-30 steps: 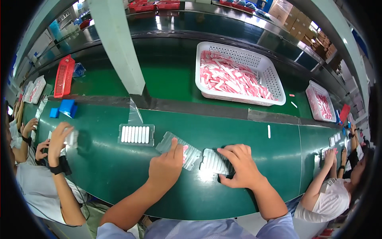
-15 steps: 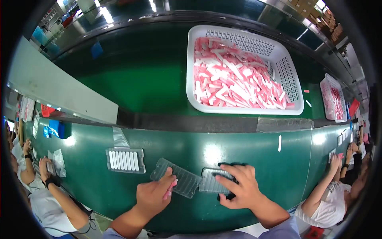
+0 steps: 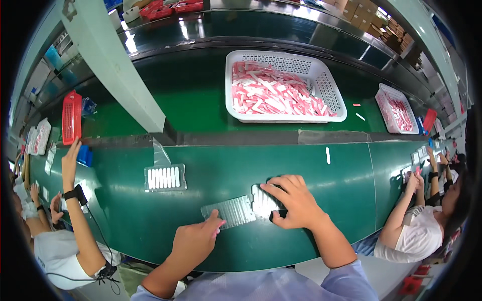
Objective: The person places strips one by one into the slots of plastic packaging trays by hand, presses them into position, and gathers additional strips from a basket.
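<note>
My left hand is closed around small pink pieces, its thumb at the near left edge of a clear ribbed plastic tray. This tray lies slanted, its right end close to a second ribbed tray. My right hand grips that second tray, with fingers at its far edge and the thumb near its close edge. Part of it is hidden under the hand, and I cannot tell what its slots hold. Farther left, another clear tray holds a row of several white strips.
A white basket heaped with pink and white strips stands on the raised far belt. One white strip lies on the green table. A grey post rises at left. Co-workers sit both sides; one arm reaches toward a red basket.
The view has tilted upward. The tray by my left hand has turned, its right end now higher than its left. The left co-worker's arm has stretched out toward the red basket.
</note>
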`<move>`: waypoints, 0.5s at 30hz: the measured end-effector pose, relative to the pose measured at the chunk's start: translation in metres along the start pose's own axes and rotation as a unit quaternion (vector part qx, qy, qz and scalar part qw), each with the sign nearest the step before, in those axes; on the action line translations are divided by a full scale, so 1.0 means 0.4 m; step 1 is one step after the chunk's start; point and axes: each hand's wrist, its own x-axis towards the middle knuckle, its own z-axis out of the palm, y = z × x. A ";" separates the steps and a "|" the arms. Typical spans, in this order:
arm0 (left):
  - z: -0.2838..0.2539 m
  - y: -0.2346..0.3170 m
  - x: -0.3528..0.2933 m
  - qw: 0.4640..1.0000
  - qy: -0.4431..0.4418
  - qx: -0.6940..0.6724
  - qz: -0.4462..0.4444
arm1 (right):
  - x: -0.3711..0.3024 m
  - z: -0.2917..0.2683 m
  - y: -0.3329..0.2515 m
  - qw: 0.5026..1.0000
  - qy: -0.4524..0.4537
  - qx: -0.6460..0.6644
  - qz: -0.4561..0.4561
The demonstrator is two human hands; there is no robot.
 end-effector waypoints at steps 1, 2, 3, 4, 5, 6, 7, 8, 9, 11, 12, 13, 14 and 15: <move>0.003 0.005 -0.021 1.000 0.001 -0.010 0.004 | -0.001 -0.008 -0.006 1.000 -0.003 0.001 -0.004; 0.006 0.010 -0.035 1.000 0.002 -0.020 0.008 | -0.002 -0.016 -0.011 0.999 -0.030 0.009 -0.013; 0.010 0.009 -0.037 1.000 0.003 -0.021 0.005 | -0.004 -0.020 -0.015 0.998 -0.057 0.017 -0.020; 0.016 0.006 -0.032 0.999 0.022 -0.032 0.014 | -0.006 -0.022 -0.016 0.998 -0.059 0.017 -0.022; 0.020 0.005 -0.029 0.998 0.042 -0.042 0.022 | -0.008 -0.025 -0.015 0.997 -0.065 0.033 -0.012; 0.018 0.007 -0.026 0.998 0.043 -0.038 0.019 | -0.005 -0.026 -0.013 0.996 -0.068 0.050 -0.005; 0.015 0.010 -0.023 0.998 0.040 -0.039 0.018 | -0.003 -0.026 -0.014 0.996 -0.067 0.053 -0.008; 0.013 0.012 -0.020 0.998 0.037 -0.039 0.018 | -0.002 -0.026 -0.017 0.997 -0.070 0.040 -0.007; 0.019 0.010 -0.021 0.998 0.038 -0.038 0.020 | -0.008 -0.026 -0.021 0.997 -0.072 0.025 -0.002; 0.026 0.007 -0.019 0.998 0.038 -0.021 0.038 | -0.016 -0.012 -0.022 0.998 -0.057 0.028 -0.002; 0.028 0.004 -0.016 0.998 0.038 -0.021 0.040 | -0.019 -0.008 -0.021 0.998 -0.044 0.033 -0.001; 0.025 0.003 -0.008 0.999 0.028 -0.024 0.034 | -0.018 -0.012 -0.018 0.999 -0.044 0.031 0.002; 0.021 0.003 -0.003 0.999 0.018 -0.026 0.025 | -0.015 -0.016 -0.017 0.999 -0.039 0.030 0.008; 0.020 0.002 0.004 0.999 0.016 -0.029 0.024 | -0.014 -0.017 -0.018 0.999 -0.035 0.030 0.014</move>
